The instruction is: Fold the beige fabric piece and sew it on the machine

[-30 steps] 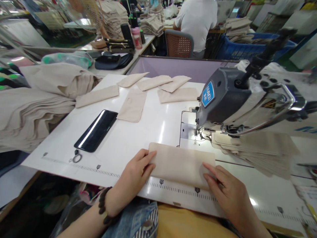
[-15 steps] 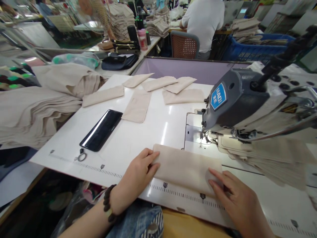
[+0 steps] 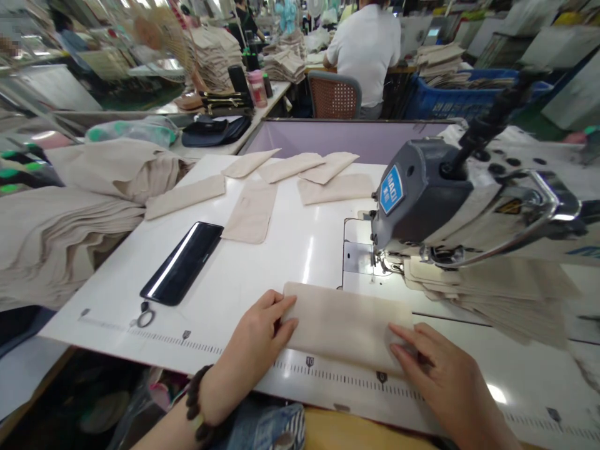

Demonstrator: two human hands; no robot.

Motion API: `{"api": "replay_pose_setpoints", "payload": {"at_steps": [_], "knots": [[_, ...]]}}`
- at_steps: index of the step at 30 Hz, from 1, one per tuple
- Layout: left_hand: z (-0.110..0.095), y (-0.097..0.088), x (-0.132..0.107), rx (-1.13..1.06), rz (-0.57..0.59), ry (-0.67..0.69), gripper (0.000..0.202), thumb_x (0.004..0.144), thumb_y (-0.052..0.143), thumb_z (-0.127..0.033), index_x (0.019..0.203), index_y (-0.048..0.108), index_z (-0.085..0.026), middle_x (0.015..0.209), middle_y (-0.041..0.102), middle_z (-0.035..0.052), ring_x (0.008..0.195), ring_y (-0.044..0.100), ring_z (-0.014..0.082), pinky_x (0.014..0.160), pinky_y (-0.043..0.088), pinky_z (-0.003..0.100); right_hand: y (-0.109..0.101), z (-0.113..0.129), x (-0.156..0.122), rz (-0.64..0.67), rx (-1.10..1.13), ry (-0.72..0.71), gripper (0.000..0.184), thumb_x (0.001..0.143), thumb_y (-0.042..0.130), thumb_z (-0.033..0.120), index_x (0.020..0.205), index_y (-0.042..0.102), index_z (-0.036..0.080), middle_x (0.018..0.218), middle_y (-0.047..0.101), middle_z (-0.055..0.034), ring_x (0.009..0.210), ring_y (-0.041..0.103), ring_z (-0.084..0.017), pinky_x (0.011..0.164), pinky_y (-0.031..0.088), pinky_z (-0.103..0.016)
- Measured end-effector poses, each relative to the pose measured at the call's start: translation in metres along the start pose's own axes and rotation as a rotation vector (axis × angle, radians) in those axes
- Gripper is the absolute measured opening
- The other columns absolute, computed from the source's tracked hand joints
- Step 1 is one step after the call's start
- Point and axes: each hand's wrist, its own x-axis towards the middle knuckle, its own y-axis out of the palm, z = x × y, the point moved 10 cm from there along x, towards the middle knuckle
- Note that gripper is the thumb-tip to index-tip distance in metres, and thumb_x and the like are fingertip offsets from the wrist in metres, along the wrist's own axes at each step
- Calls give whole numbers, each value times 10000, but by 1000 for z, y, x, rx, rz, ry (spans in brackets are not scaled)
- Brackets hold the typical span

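A folded beige fabric piece [image 3: 344, 322] lies lengthwise near the front edge of the white table, over part of the printed ruler. My left hand [image 3: 260, 334], with a dark beaded bracelet on the wrist, pinches its left end between thumb and fingers. At the right end my right hand [image 3: 434, 365] pinches the same piece. Just beyond it stands the sewing machine [image 3: 422, 200], its needle area [image 3: 382, 259] apart from the fabric. Under the machine's arm lies a fanned stack of beige pieces [image 3: 492, 297].
A black phone [image 3: 182, 262] with a ring strap lies left of my hands. Several beige pieces [image 3: 250, 212] are spread at the back. Tall fabric piles [image 3: 60, 231] stand at the left. Beyond the purple panel [image 3: 328, 139], a person in white [image 3: 368, 50] sits near a blue crate [image 3: 435, 97].
The view has shifted slightly, so most things appear a little further left and lower. Both hands keep their hold on the fabric piece, which lies in about the same place.
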Motion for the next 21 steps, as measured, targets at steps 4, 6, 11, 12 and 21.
{"api": "replay_pose_setpoints", "payload": {"at_steps": [4, 6, 11, 12, 21], "knots": [[2, -1, 0, 11, -19, 27, 336, 830, 442, -291, 1049, 621, -110, 868, 563, 42, 637, 557, 114, 623, 495, 228, -5, 8, 4, -9, 5, 16, 285, 879, 451, 335, 939, 667, 158, 680, 544, -24, 537, 537, -130, 494, 449, -213], [2, -3, 0, 18, -44, 56, 347, 836, 445, -324, 1043, 624, -112, 868, 565, 38, 640, 563, 112, 612, 491, 218, -4, 10, 6, 1, 0, 33, 277, 869, 447, 299, 936, 669, 148, 695, 553, -34, 552, 543, -136, 504, 455, -219], [3, -4, 1, 38, -59, 82, 341, 838, 450, -360, 1022, 633, -139, 844, 571, 16, 602, 561, 97, 590, 486, 194, -2, 10, 6, 30, 6, 73, 274, 855, 427, 228, 964, 658, 130, 730, 556, -50, 620, 557, -154, 544, 457, -232], [3, -3, 2, 41, -56, 82, 340, 838, 449, -362, 1021, 633, -143, 837, 570, 13, 591, 558, 95, 579, 484, 191, -2, 10, 6, 33, 6, 77, 274, 856, 425, 225, 965, 657, 128, 728, 552, -49, 623, 555, -155, 547, 454, -235], [3, -6, 0, 62, -86, 90, 330, 836, 452, -380, 1019, 632, -172, 827, 572, 4, 586, 563, 98, 575, 485, 184, -5, 12, 7, 13, 14, 65, 258, 866, 420, 228, 951, 645, 133, 721, 552, -50, 641, 549, -160, 566, 444, -239]]}}
